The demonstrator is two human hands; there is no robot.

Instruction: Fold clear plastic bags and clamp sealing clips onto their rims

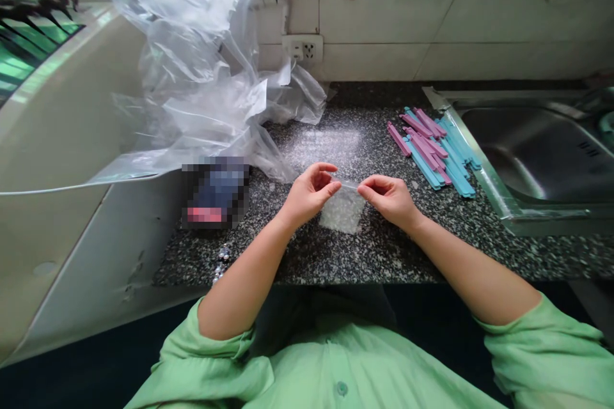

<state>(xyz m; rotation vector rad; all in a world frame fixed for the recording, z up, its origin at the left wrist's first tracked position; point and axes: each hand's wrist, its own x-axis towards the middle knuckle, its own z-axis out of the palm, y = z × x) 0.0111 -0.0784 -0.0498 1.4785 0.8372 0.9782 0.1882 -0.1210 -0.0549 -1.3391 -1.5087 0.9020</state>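
Clear plastic bag held at the counter's front

The small clear bag (341, 212) hangs over the speckled countertop (384, 249), its top edge between both hands. The right hand (394, 200) pinches the upper right corner; the left hand (309, 193) has thumb and forefinger slightly parted at the other corner, its grip unclear. From the bag, pink and blue sealing clips (432, 147) lie at two o'clock, the steel sink (532, 153) beyond. Crumpled plastic sheeting (206, 89) spreads at ten, a pixelated object (215, 195) at nine.

Counter (480, 249) speckled black-and-white; clips (432, 147) by its sink edge pink and turquoise; shirt (340, 364) plain light green.
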